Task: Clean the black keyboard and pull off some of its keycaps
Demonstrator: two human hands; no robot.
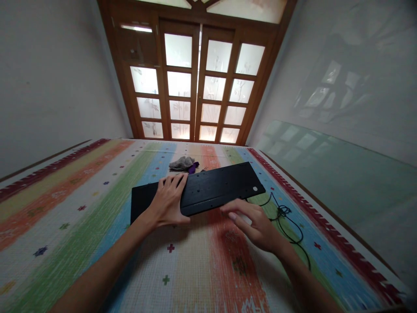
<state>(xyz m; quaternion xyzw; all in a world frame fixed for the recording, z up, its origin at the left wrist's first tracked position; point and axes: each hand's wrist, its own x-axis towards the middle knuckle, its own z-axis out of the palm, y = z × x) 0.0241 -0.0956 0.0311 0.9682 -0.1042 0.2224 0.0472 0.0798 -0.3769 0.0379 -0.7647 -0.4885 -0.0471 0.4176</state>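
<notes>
A long black keyboard [221, 184] is held tilted above the striped cloth, its underside with small screws and a round pale sticker facing me. My left hand [169, 198] is closed around it left of the middle, fingers over the far edge and thumb by the near edge. Just off the near edge, toward the right end, is my right hand [250, 221], its fingers bent and thumb drawn in. Something small and whitish shows between those fingers, too hidden to name. The black cable [283, 211] lies in loose coils to the right.
A striped, patterned cloth [192, 269] covers the table. Behind the keyboard lies a crumpled grey cloth [182, 163] beside a purple item [193, 168]. A frosted glass panel [339, 169] leans along the right wall, and wooden glazed doors [197, 82] stand at the far end.
</notes>
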